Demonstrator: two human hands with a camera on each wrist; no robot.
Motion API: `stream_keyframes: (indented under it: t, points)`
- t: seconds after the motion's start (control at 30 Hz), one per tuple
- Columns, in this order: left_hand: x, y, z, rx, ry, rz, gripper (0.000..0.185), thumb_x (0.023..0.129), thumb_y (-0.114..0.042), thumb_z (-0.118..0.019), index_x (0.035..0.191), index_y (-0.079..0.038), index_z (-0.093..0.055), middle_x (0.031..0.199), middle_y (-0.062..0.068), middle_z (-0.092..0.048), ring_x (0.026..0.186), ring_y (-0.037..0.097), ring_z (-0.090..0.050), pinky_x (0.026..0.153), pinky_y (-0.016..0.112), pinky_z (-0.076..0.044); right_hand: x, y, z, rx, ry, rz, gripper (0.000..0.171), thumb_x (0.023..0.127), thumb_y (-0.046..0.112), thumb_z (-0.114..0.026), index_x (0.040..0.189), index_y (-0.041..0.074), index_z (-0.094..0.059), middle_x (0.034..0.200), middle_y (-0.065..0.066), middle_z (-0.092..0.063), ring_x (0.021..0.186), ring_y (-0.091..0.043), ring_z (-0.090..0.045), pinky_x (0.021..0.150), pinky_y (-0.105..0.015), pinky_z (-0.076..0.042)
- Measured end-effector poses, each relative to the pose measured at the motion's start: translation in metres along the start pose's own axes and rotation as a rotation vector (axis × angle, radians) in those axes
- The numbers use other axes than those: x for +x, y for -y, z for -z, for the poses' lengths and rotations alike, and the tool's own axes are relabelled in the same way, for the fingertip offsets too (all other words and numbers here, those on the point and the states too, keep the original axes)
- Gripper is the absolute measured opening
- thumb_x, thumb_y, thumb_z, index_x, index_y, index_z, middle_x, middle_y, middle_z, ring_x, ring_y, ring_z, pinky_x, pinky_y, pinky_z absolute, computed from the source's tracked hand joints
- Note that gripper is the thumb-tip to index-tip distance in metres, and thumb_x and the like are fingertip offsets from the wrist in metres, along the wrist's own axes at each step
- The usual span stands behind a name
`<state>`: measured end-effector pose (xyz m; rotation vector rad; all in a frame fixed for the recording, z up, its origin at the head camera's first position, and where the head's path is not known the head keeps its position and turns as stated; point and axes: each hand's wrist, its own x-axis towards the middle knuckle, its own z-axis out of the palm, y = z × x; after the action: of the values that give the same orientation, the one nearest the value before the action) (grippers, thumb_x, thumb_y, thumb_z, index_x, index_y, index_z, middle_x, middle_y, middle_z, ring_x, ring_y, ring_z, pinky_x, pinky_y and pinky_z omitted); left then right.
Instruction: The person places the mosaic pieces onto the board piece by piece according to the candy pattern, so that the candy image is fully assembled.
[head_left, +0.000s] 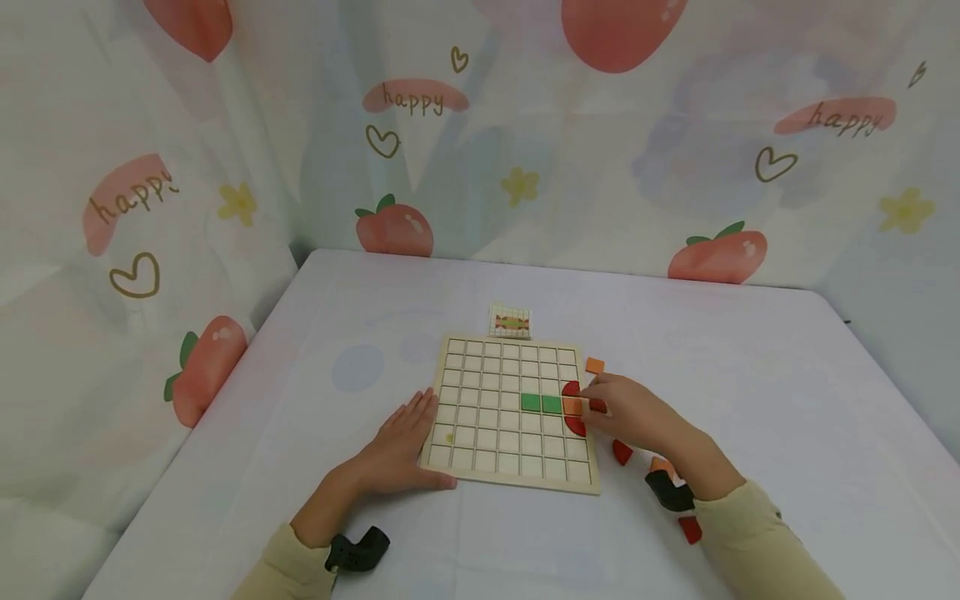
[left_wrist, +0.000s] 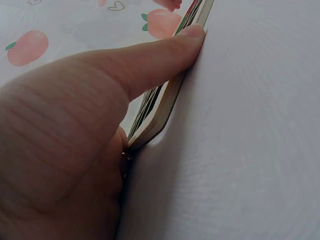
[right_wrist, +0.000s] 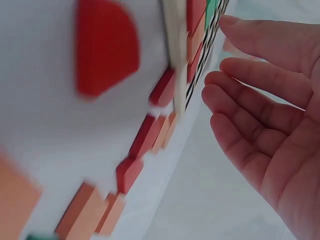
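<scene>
Only a few tiles (head_left: 542,403) sit in the grid board (head_left: 480,417); most squares remain unfilled. The left hand (head_left: 401,446) steadies its edge with straight fingers; the right hand (head_left: 637,417), fingers loosely apart, hovers by the red pieces (head_left: 573,408)

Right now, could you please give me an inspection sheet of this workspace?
Surface: white-covered table, bare at its far side.
Job's things: wooden grid board lies flat; two green tiles, an orange tile and red curved pieces sit near its right edge.
Clutter: loose red and orange pieces right of the board; a small pattern card behind it.
Hands: left hand rests flat against the board's left edge; right hand at the right edge, fingers relaxed.
Cables: nothing seen.
Surroundings: peach-print curtain all around.
</scene>
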<state>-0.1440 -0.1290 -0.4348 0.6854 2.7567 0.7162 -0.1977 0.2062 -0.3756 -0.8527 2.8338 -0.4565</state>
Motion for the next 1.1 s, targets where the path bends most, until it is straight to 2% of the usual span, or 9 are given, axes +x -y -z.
stream_keyframes:
  t: [0.37,0.6,0.83,1.1]
  points:
    - [-0.001,0.000,-0.001,-0.002,0.000,0.003,0.113,0.073,-0.065,-0.062,0.146,0.002,-0.007,0.152,0.012,-0.001,0.138,0.022,0.002,0.108,0.042,-0.006,-0.032,-0.026,0.009,0.045,0.027,-0.180,0.030,0.081,0.013,-0.070,0.107,-0.002,-0.066,0.099,-0.009,-0.061,0.089,-0.026,-0.057,0.074,-0.039,-0.051]
    - [0.000,0.000,0.000,0.002,0.002,0.006,0.113,0.073,-0.065,-0.061,0.146,0.001,-0.005,0.152,0.011,0.000,0.138,0.021,0.003,0.108,0.041,-0.005,-0.050,-0.034,0.013,0.063,0.040,-0.218,0.034,0.081,0.015,-0.070,0.109,-0.004,-0.064,0.099,-0.011,-0.061,0.090,-0.029,-0.057,0.073,-0.040,-0.051]
    - [0.001,-0.001,0.000,-0.004,0.008,0.014,0.113,0.073,-0.065,-0.061,0.146,-0.001,-0.004,0.153,0.010,0.002,0.138,0.020,0.005,0.108,0.040,-0.005,-0.068,-0.043,0.017,0.045,0.021,-0.262,0.038,0.080,0.015,-0.072,0.111,-0.006,-0.063,0.098,-0.011,-0.060,0.086,-0.026,-0.056,0.071,-0.040,-0.051]
    - [0.002,0.001,-0.002,-0.002,-0.001,0.016,0.114,0.072,-0.066,-0.061,0.146,-0.001,-0.004,0.153,0.010,0.001,0.138,0.020,0.004,0.108,0.040,-0.006,-0.084,-0.058,0.018,0.022,0.053,-0.299,0.040,0.077,0.014,-0.074,0.107,-0.010,-0.062,0.096,-0.015,-0.061,0.090,-0.034,-0.057,0.072,-0.045,-0.050]
